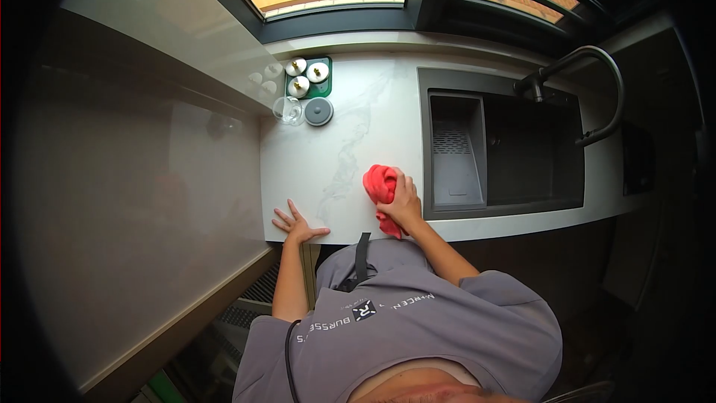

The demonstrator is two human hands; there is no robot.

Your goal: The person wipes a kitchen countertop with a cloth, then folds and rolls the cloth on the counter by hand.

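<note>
A bunched red cloth (381, 183) lies on the white marbled countertop (350, 142), close to the left side of the sink. My right hand (404, 203) is wrapped round it, and one end of the cloth hangs toward the counter's front edge. Part of the cloth is hidden under my fingers. My left hand (298, 225) rests flat on the counter near its front left corner, fingers spread, with nothing in it.
A dark sink (500, 213) with a curved faucet (619, 89) is set in on the right. At the back left stand a green tray (322, 89) with white-lidded jars, a clear glass container (286, 110) and a grey round lid (318, 112). A wall closes the left side.
</note>
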